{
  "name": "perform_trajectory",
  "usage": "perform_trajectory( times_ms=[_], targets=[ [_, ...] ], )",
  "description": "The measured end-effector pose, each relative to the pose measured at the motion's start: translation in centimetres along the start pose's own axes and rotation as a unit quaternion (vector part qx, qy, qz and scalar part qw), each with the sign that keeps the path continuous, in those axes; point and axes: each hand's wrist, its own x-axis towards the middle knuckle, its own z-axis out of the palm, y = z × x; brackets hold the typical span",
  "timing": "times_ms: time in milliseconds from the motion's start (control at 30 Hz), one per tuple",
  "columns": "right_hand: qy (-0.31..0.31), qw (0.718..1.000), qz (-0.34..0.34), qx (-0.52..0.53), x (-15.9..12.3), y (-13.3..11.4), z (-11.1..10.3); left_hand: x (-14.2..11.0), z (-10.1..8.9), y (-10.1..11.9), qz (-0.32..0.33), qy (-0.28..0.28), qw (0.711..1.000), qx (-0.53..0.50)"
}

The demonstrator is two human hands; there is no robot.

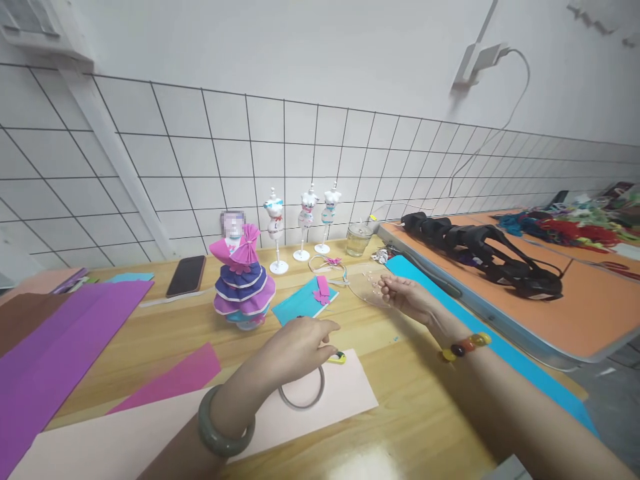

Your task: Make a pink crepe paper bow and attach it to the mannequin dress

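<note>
My right hand (409, 298) is pinched over a clear plastic sheet (380, 298) with small pale bits (369, 275) scattered on it. Whatever lies between those fingertips is too small to name. Over pale pink paper (345, 400) my left hand (303, 347) hovers with thumb and index finger apart, holding nothing. Under it on the paper are a grey ring (321, 393) and a yellow-handled tool (337, 358), partly hidden. Beyond it lies a teal piece (295, 303) with a magenta scrap (322, 291). A doll figure (245, 287) wears a layered pink and purple dress.
Three small mannequins (306, 223) and a glass of liquid (359, 239) stand by the wall. A phone (186, 276) and purple sheets (65, 353) lie left. Blue sheet (480, 333) borders a raised orange board (570, 320) bearing a black strap-like device (480, 253) and yarn (570, 227).
</note>
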Motion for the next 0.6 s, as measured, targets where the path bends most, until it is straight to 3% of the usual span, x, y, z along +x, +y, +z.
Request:
perform_trajectory(
  times_ms=[267, 600],
  targets=[
    [-0.091, 0.970, 0.046, 0.220, -1.9, -1.4, 2.0, 0.1, 0.3, -0.3, 0.027, 0.002, 0.999, 0.020],
    [-0.181, 0.946, 0.057, 0.261, -3.6, -3.0, 5.4, -0.2, 0.0, 0.1, -0.001, 0.011, 1.000, -0.017]
  ],
)
